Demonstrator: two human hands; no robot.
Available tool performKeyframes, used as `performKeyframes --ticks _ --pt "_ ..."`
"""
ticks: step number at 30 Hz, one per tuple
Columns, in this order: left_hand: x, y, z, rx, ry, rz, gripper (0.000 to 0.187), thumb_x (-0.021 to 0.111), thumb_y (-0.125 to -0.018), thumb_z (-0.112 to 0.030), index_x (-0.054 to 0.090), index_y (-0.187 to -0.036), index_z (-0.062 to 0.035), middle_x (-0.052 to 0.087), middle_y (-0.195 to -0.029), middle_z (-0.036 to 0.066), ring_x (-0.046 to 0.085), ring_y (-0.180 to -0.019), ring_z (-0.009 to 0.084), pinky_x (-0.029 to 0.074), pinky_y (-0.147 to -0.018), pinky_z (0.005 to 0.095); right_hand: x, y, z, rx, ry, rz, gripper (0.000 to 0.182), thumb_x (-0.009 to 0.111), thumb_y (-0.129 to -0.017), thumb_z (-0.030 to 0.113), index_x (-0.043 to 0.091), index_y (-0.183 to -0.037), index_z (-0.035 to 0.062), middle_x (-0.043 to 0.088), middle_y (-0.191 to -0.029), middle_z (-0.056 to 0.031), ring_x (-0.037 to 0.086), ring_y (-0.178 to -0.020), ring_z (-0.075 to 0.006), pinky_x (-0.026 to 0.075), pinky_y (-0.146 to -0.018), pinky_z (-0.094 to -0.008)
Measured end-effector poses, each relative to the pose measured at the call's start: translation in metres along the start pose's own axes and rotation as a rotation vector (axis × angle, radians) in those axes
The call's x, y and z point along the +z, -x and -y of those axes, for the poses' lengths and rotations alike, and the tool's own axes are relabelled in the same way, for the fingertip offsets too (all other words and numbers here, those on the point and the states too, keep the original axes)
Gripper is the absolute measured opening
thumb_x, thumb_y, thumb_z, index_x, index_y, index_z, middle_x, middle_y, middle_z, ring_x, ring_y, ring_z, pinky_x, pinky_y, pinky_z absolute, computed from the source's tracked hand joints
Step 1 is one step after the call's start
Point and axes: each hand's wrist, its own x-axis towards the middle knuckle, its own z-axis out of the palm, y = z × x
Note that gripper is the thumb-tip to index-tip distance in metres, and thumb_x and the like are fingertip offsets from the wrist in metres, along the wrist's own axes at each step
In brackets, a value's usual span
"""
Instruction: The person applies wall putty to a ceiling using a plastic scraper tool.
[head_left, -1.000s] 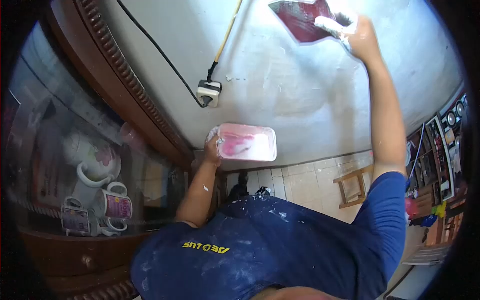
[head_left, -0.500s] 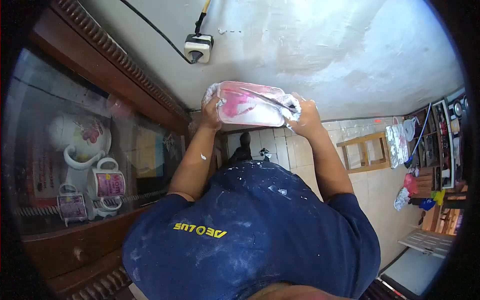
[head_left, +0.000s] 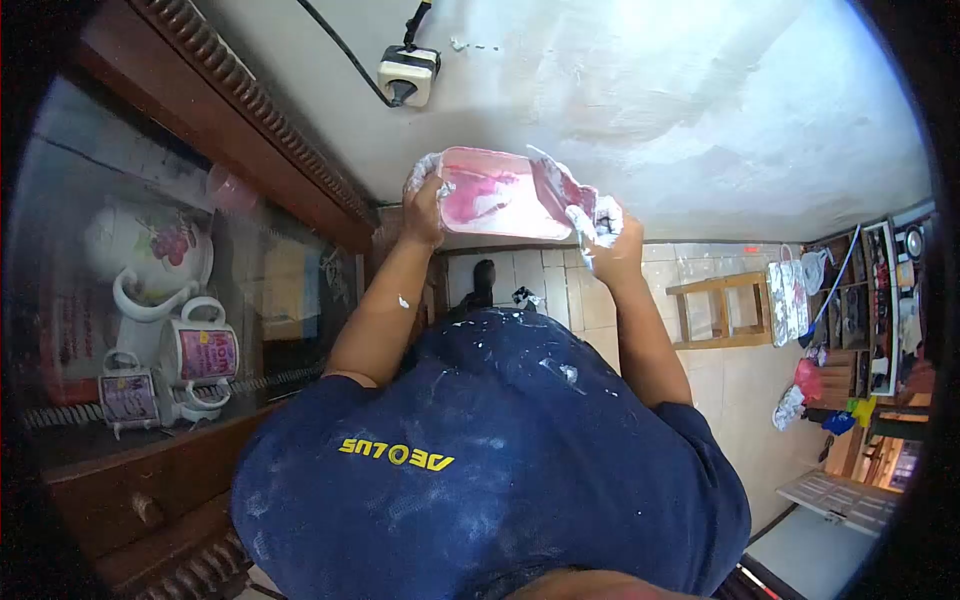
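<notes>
My left hand (head_left: pixel 424 212) is closed round the left end of a shallow pink plastic tub (head_left: pixel 490 205), its inside smeared with white paste. White paste also coats the fingers of that hand. At the tub's right end my right hand (head_left: pixel 618 245), likewise smeared white, grips a putty knife (head_left: pixel 556 190). The knife's broad blade rests over the right rim, tilted up toward the wall; its handle is mostly hidden by the fingers. Both hands are held out before the chest, close to the patchy white wall (head_left: pixel 660 130).
A socket box (head_left: pixel 408 78) with a black cable hangs on the wall. To the left stands a dark wooden cabinet (head_left: pixel 330 215) with mugs (head_left: pixel 203 352) behind glass. A wooden frame (head_left: pixel 722 310) and crowded shelves (head_left: pixel 858 310) are on the right, over the tiled floor (head_left: pixel 725 390).
The putty knife has turned from a thin edge-on line across the tub to a broad face at its right end. The tub appears slightly higher in view.
</notes>
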Motion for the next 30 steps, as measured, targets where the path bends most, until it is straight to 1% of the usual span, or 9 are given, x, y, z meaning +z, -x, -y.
performKeyframes --ticks 3,7,10,12,19,21,25,26,30 --pt "0.006 0.002 -0.001 0.005 0.028 0.018 0.03 0.046 -0.08 -0.01 0.055 -0.108 -0.0003 0.059 -0.102 0.009 0.057 -0.092 0.0173 0.045 -0.083 0.0288 0.005 0.007 -0.012 -0.035 0.2 0.048 0.019 0.074 -0.072 0.011 0.057 -0.076 0.0034 0.057 -0.06 -0.0096 0.053 -0.052 -0.0185 0.043 -0.052 -0.0295" --pt "0.005 0.004 0.005 0.101 -0.092 -0.025 0.031 0.047 -0.08 -0.01 0.054 -0.108 -0.0001 0.059 -0.101 0.009 0.056 -0.093 0.0179 0.045 -0.082 0.0292 0.013 0.005 0.0 0.203 -0.369 0.053 0.016 0.073 -0.076 0.006 0.059 -0.084 0.0028 0.058 -0.068 -0.004 0.053 -0.059 -0.01 0.042 -0.054 -0.0242" --pt "-0.017 -0.006 0.021 0.683 -0.954 0.086 0.031 0.047 -0.079 -0.009 0.054 -0.108 0.0005 0.059 -0.101 0.008 0.055 -0.093 0.0176 0.044 -0.083 0.0289 0.016 0.004 -0.005 0.302 -0.649 -0.142 0.014 0.067 -0.082 0.003 0.059 -0.093 0.0019 0.061 -0.081 -0.001 0.054 -0.071 -0.0067 0.045 -0.062 -0.0228" --pt "0.004 0.003 0.006 0.007 0.037 -0.021 0.031 0.047 -0.079 -0.008 0.054 -0.108 0.0007 0.058 -0.101 0.008 0.055 -0.093 0.0167 0.043 -0.084 0.0282 0.018 0.007 -0.005 0.357 -0.773 -0.193 0.017 0.064 -0.085 0.007 0.057 -0.101 0.0027 0.061 -0.089 -0.0014 0.055 -0.077 -0.0076 0.045 -0.066 -0.0235" --pt "-0.001 0.004 0.012 0.232 -0.267 -0.009 0.031 0.047 -0.079 -0.009 0.054 -0.108 0.0 0.058 -0.1 0.008 0.054 -0.093 0.0159 0.043 -0.084 0.0264 0.008 0.03 -0.01 0.795 -0.93 -0.209 0.037 0.049 -0.095 0.036 0.046 -0.125 0.0144 0.059 -0.103 0.0014 0.054 -0.077 -0.0075 0.038 -0.054 -0.0229" --pt "-0.003 0.002 0.013 0.039 0.026 0.016 0.031 0.048 -0.078 -0.009 0.054 -0.107 -0.0003 0.057 -0.099 0.007 0.054 -0.093 0.0159 0.043 -0.083 0.0257 0.002 0.033 -0.009 0.857 -0.983 -0.163 0.04 0.046 -0.095 0.041 0.044 -0.128 0.0174 0.059 -0.104 0.0039 0.052 -0.07 -0.0064 0.031 -0.043 -0.0211" --pt "0.003 0.007 0.012 -0.004 0.076 -0.031 0.03 0.047 -0.078 -0.006 0.055 -0.106 0.0005 0.056 -0.1 0.008 0.054 -0.095 0.0174 0.043 -0.084 0.0269 -0.004 0.033 -0.039 0.778 -1.416 0.158 0.044 0.047 -0.095 0.04 0.043 -0.128 0.0127 0.058 -0.117 -0.0021 0.059 -0.094 -0.0134 0.052 -0.063 -0.0305" --pt "-0.002 0.004 0.016 0.055 -0.091 -0.026 0.03 0.046 -0.079 -0.005 0.055 -0.108 0.0025 0.055 -0.104 0.011 0.054 -0.1 0.0197 0.043 -0.087 0.0294 -0.008 0.026 -0.005 0.84 -1.423 0.061 0.046 0.042 -0.097 0.036 0.035 -0.135 0.0117 0.05 -0.129 -0.0056 0.056 -0.108 -0.0217 0.05 -0.088 -0.0442" --pt "0.002 0.012 0.009 0.231 -0.51 -0.028 0.032 0.045 -0.08 -0.005 0.054 -0.11 0.0027 0.054 -0.108 0.01 0.052 -0.105 0.0202 0.042 -0.091 0.0309 -0.011 0.016 0.028 0.735 -1.715 0.13 0.054 0.036 -0.097 0.037 0.027 -0.139 0.0033 0.039 -0.138 -0.0185 0.044 -0.121 -0.0408 0.038 -0.1 -0.0548"
